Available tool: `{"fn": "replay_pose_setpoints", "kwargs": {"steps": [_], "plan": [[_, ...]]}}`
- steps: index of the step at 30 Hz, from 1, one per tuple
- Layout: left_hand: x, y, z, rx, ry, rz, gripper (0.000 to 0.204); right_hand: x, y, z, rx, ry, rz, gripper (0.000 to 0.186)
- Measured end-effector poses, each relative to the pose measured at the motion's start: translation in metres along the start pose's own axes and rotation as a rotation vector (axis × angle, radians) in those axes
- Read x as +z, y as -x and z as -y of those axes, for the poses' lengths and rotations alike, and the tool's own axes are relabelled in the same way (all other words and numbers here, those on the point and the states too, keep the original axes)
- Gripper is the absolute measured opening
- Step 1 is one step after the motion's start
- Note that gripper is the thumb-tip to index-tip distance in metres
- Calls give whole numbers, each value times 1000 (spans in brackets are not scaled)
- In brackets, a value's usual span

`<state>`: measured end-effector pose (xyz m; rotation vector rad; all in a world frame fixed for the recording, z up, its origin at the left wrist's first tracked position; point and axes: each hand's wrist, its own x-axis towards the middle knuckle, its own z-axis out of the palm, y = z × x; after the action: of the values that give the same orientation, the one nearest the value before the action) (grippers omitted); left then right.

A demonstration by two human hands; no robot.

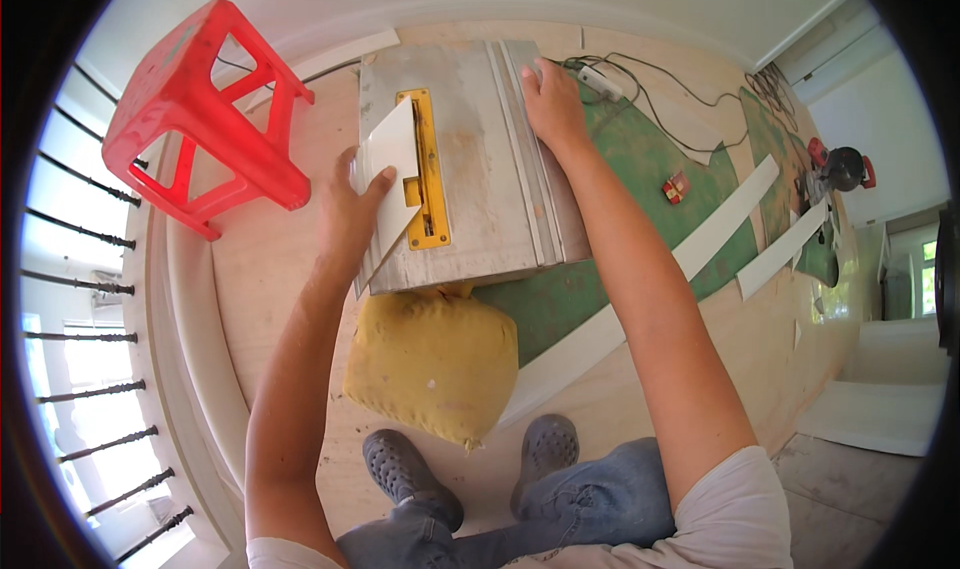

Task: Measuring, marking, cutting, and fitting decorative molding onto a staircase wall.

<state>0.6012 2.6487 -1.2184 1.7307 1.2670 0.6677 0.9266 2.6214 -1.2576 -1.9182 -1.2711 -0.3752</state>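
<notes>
A table saw (475, 159) with a grey metal top stands low in front of me. Its yellow insert plate (431, 204) surrounds the blade slot. My left hand (356, 204) holds a white board piece (392, 159), thumb on top and fingers round its outer edge. This piece lies slanted along the left of the insert plate and has a pointed near end. At the saw top's far right edge, my right hand (556, 104) grips the rim, with some fingers hidden past the side.
A red plastic stool (190, 99) stands at the left, near a railing (90, 337). A yellow stuffed sack (435, 359) lies before the saw. Rightward are a green mat (625, 139), white strips (728, 219), a power strip (600, 84) with cords, and a red-and-black power tool (845, 167).
</notes>
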Motion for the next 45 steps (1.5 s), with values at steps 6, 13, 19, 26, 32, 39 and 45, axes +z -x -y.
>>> {"fn": "replay_pose_setpoints", "kwargs": {"steps": [6,13,19,26,32,39,45], "plan": [[-5,21,1,-20,18,1,66,1,4,1,19,-36,7,41],[-13,60,10,-37,-75,67,68,0,4,-5,40,-26,27,41],[-33,70,32,33,67,-8,53,16,-17,-8,-47,68,38,41],[-100,54,32,-77,871,211,49,54,-99,1,-170,136,630,56],[-141,51,4,-108,1127,135,59,84,-153,5,181,339,1075,82],[-234,68,-93,-216,1230,106,64,27,-66,-17,442,-592,337,49],[-339,103,-225,-242,1384,86,63,-292,186,63,1069,-477,848,27]]}}
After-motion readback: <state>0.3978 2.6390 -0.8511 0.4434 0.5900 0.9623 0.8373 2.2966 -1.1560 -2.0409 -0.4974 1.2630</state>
